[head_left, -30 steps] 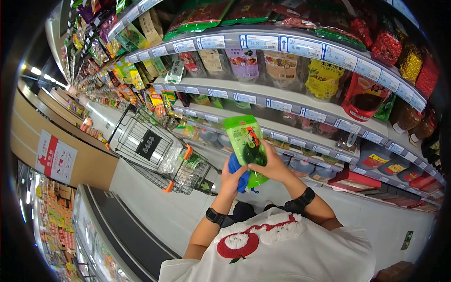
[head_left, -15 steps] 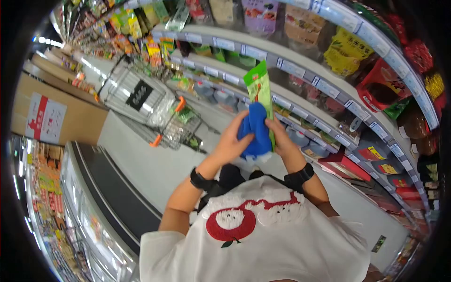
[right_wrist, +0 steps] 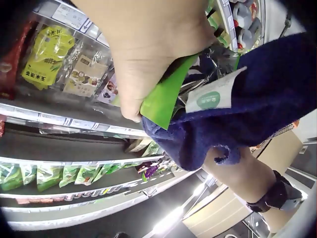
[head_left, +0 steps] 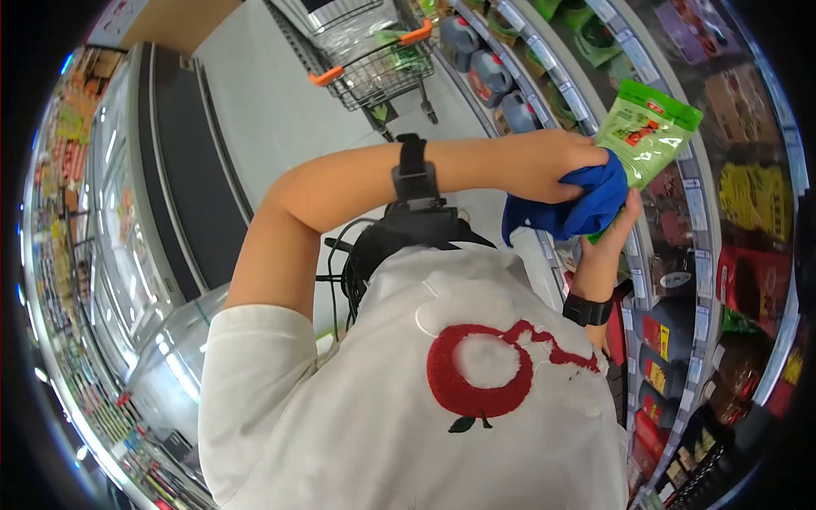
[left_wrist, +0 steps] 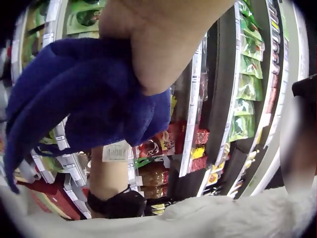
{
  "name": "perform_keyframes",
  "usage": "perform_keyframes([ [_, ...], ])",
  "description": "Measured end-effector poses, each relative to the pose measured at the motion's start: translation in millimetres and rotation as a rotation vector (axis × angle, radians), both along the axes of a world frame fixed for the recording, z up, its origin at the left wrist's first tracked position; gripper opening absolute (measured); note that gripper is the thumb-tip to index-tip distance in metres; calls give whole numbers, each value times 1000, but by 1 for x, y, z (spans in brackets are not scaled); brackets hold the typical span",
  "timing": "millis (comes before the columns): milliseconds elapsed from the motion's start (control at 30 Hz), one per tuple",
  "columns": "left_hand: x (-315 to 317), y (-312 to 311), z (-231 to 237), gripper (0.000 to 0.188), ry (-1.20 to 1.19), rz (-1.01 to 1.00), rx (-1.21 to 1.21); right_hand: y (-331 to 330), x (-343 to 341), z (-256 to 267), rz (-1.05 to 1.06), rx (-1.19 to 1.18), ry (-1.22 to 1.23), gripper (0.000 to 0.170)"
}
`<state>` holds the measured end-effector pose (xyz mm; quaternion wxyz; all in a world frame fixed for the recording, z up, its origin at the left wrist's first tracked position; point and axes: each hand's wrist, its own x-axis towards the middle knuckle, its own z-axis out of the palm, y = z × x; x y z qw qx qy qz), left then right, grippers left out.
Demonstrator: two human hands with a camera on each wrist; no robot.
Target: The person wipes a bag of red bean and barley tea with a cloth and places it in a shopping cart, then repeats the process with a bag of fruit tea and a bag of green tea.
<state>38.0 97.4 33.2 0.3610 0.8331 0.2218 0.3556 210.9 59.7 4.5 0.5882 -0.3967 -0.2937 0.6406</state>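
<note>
In the head view a green pouch stands tilted between the hands, its top up and right. The left hand grips a blue cloth against the pouch's front. Below it, the right hand holds the pouch's lower part, thumb up beside the cloth. In the left wrist view the cloth hangs from the left hand. The right wrist view has the right hand pinching the green pouch edge, with the cloth beside it and a white label on or against it.
Shelves of pouches and jugs run along the right. A wire cart with orange corners stands ahead on the floor. A glass-topped case lies on the left.
The hands and pouch have moved right and up in the head view, which has turned. The left arm now reaches across, and the cloth has shifted over the pouch's lower part.
</note>
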Motion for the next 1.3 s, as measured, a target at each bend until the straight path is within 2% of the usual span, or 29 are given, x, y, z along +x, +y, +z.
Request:
perform_keyframes([
  [67,-8,11,-7,32,-35,102,65,0,-3,-1,-69,-85,1,59],
  [167,-29,24,-6,28,-99,297,40,6,-15,-9,5,-30,-49,63],
  [233,-41,24,0,28,-106,271,-35,8,-40,4,20,-35,-57,66],
  [267,-46,20,4,28,-112,256,-74,11,-51,11,34,-49,50,62],
  [400,-66,11,16,27,-10,61,-45,34,-80,-4,-83,115,-295,39],
  [433,-73,13,20,26,10,66,-66,37,-91,-3,-137,178,-401,34],
  [500,-81,26,24,27,-13,170,24,44,-100,-4,-60,217,-378,40],
  [533,-88,33,27,27,-26,218,72,41,-106,5,-71,42,-181,48],
  [567,-95,44,30,28,-46,255,-20,37,-114,16,-119,-132,26,56],
  [667,-110,65,33,29,-109,484,-80,30,-142,33,-66,-15,-164,66],
  [733,-114,57,32,31,-122,412,-98,38,-140,26,-139,29,-185,65],
  [767,-116,49,30,31,-111,342,-115,37,-146,31,-202,-37,-101,66],
  [800,-117,42,27,32,-99,274,-134,44,-159,50,-333,-182,-24,74],
  [867,-119,33,18,34,-59,127,-139,46,-149,45,54,28,46,82],
  [900,-122,30,16,34,-35,57,-144,42,-171,63,-137,-33,-100,86],
  [933,-127,31,15,33,-39,26,-149,43,-166,57,-129,-16,-68,83],
  [967,-129,35,13,32,-63,41,-107,45,-162,53,-140,-26,-65,82],
  [1033,-132,47,11,33,-46,101,-90,39,-175,55,-383,-53,-259,74],
  [1067,-135,54,12,33,-65,190,-168,35,-183,54,-372,-133,-237,73],
  [1133,-143,64,15,33,-100,364,-324,25,-195,50,-307,-90,-292,71],
  [1267,-149,52,15,36,-66,354,-384,13,-212,54,-329,-43,-310,61],
  [1300,-150,44,14,36,-32,247,-305,20,-204,48,-408,-115,-286,63],
])
